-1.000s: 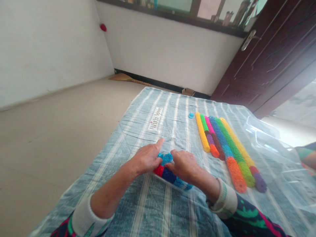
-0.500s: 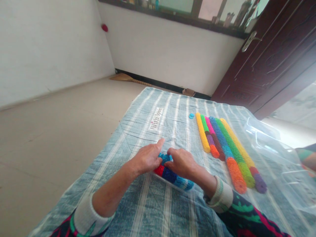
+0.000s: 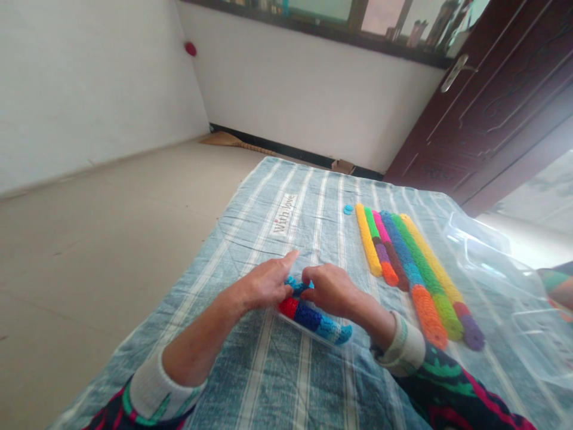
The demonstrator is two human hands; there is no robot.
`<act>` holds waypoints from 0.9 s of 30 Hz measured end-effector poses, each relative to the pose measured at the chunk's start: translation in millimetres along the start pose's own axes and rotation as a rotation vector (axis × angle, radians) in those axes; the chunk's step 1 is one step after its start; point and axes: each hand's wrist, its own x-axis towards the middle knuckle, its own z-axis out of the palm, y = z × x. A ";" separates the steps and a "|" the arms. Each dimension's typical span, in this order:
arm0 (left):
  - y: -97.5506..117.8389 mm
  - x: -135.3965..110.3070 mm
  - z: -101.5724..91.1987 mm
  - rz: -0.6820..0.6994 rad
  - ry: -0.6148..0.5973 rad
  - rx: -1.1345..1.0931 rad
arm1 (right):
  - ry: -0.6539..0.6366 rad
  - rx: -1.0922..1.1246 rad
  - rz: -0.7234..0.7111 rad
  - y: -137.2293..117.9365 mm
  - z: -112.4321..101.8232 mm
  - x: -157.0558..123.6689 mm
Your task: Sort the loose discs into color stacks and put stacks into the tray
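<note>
My left hand (image 3: 265, 283) and my right hand (image 3: 330, 288) meet over a short rod of stacked discs (image 3: 316, 319), red, dark blue and light blue, lying on a striped blue cloth (image 3: 286, 370). Both hands pinch light blue discs (image 3: 293, 284) at the rod's upper end. My left forefinger points outward. The right fingers curl down on the discs. To the right lie several long rods of coloured discs (image 3: 409, 269) side by side: yellow, green, pink, blue and orange.
A single blue disc (image 3: 348, 209) lies on the cloth left of the long rods. A clear plastic box (image 3: 505, 269) and lid sit at the right. Another person's sleeve (image 3: 557, 283) shows at the right edge. A dark wooden door (image 3: 492, 107) stands behind.
My right hand has shifted slightly up and left along the short rod, baring more of its light blue lower end. My left hand has barely moved.
</note>
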 end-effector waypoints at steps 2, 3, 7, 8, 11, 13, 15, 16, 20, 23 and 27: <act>-2.8 0.0 -0.4 0.030 -0.002 -0.026 | 0.008 -0.020 -0.014 -2.0 -3.0 -0.6; -4.2 0.0 -0.7 0.043 -0.005 -0.034 | 0.015 -0.031 -0.018 -3.2 -4.3 -0.8; -6.9 -0.5 -3.6 0.074 -0.011 -0.054 | 0.019 -0.080 -0.034 -6.3 -6.9 -0.6; -6.6 -0.8 -4.7 0.083 -0.014 -0.058 | 0.017 -0.086 -0.043 -6.4 -6.7 -0.3; -3.9 -2.0 -8.0 0.093 -0.036 -0.054 | 0.026 -0.091 -0.081 -6.3 -4.7 1.1; -2.3 -2.5 -8.9 0.075 -0.046 -0.045 | 0.048 -0.088 -0.098 -6.4 -2.8 1.7; -2.1 -2.3 -8.3 0.058 -0.045 -0.039 | 0.066 -0.082 -0.095 -6.7 -0.8 2.0; -2.5 -1.9 -7.7 0.057 -0.041 -0.034 | 0.072 -0.077 -0.092 -6.7 0.2 2.1; -5.3 -0.5 -5.6 0.066 -0.039 -0.017 | 0.084 -0.043 -0.113 -5.0 5.6 4.2; -5.1 -0.8 -6.3 0.064 -0.053 -0.035 | 0.090 -0.005 -0.170 -2.7 11.0 7.0; -3.4 -0.7 -6.3 0.048 -0.046 -0.061 | 0.105 0.030 -0.198 -0.9 16.9 9.9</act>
